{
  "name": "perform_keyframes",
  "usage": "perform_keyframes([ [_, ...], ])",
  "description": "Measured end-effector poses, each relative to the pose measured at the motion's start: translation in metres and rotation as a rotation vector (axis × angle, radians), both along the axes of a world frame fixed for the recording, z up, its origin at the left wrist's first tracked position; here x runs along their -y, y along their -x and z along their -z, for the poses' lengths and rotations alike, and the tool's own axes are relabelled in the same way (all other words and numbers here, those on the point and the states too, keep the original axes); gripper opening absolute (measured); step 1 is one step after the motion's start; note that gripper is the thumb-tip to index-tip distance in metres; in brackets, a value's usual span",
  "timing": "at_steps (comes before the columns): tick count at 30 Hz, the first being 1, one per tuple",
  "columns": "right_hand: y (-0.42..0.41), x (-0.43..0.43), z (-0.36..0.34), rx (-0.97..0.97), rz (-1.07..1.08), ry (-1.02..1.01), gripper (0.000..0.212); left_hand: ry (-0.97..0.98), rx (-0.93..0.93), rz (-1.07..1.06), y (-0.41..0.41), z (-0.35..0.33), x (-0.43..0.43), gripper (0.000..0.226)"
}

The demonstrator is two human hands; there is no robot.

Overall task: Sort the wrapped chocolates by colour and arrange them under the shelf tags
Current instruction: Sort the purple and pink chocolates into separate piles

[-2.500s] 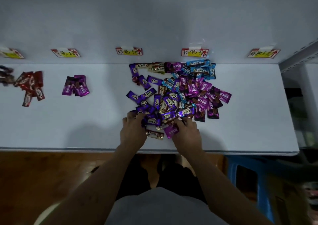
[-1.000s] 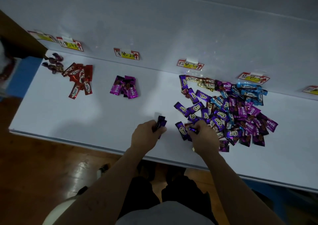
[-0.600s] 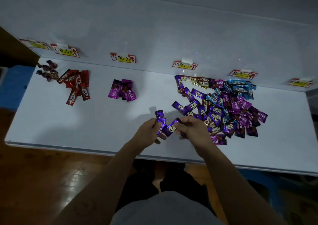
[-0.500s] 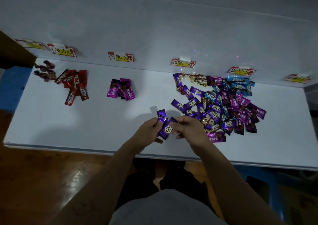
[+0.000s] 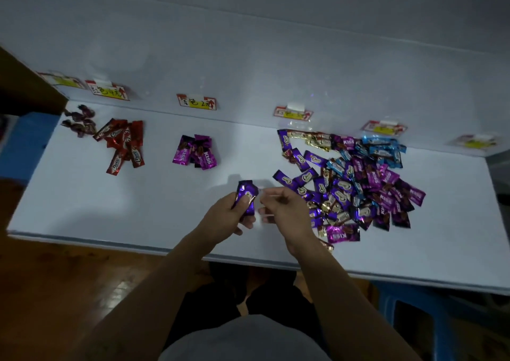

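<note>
My left hand (image 5: 230, 214) grips a small stack of dark purple wrapped chocolates (image 5: 246, 196) just above the white shelf (image 5: 110, 208). My right hand (image 5: 287, 211) hovers right beside it with loosely curled fingers and holds nothing that I can see. A mixed pile of purple, magenta, blue and gold chocolates (image 5: 356, 184) lies to the right. A red group (image 5: 124, 143) and a magenta group (image 5: 197, 153) lie under their tags (image 5: 109, 90) (image 5: 196, 102) at the left.
More tags (image 5: 293, 113) (image 5: 385, 127) (image 5: 476, 141) hang along the back wall. A few dark twisted sweets (image 5: 80, 121) sit at the far left. A blue stool (image 5: 414, 322) stands at lower right under the shelf edge, over a wooden floor.
My right hand passed a dark purple chocolate to my left hand, which now holds it with the others. The right hand has let go and drawn slightly back.
</note>
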State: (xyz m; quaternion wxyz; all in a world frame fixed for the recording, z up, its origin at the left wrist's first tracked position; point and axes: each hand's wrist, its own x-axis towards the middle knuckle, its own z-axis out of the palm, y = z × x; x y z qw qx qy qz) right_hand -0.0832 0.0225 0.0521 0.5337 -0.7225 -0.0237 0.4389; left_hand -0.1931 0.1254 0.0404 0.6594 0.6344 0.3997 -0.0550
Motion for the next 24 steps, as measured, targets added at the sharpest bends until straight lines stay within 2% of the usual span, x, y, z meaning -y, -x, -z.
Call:
perform_keyframes([
  [5, 0.000, -0.027, 0.009, 0.112, -0.178, 0.091, 0.015, 0.002, -0.110, -0.289, 0.017, 0.000, -0.029, 0.037],
  [8, 0.007, -0.047, 0.020, 0.197, -0.265, 0.181, 0.013, -0.014, -0.154, -0.360, 0.032, 0.000, -0.049, 0.032],
  [10, 0.009, -0.062, 0.027, 0.322, -0.354, 0.253, 0.014, -0.045, -0.157, -0.391, 0.042, 0.000, -0.059, 0.028],
  [13, 0.012, -0.093, 0.033, 0.497, -0.489, 0.339, 0.026, -0.074, -0.154, -0.428, 0.058, 0.000, -0.076, 0.026],
  [15, 0.013, -0.119, 0.038, 0.569, -0.488, 0.372, 0.037, -0.082, -0.142, -0.455, 0.067, 0.002, -0.088, 0.027],
  [18, 0.019, -0.156, 0.048, 0.629, -0.366, 0.431, 0.053, -0.091, -0.140, -0.502, 0.076, 0.006, -0.104, 0.028],
  [21, 0.030, -0.185, 0.060, 0.755, -0.406, 0.492, 0.070, -0.096, -0.146, -0.521, 0.078, 0.011, -0.118, 0.027],
  [24, 0.038, -0.210, 0.073, 0.841, -0.458, 0.481, 0.067, -0.083, -0.142, -0.526, 0.080, 0.017, -0.128, 0.025],
])
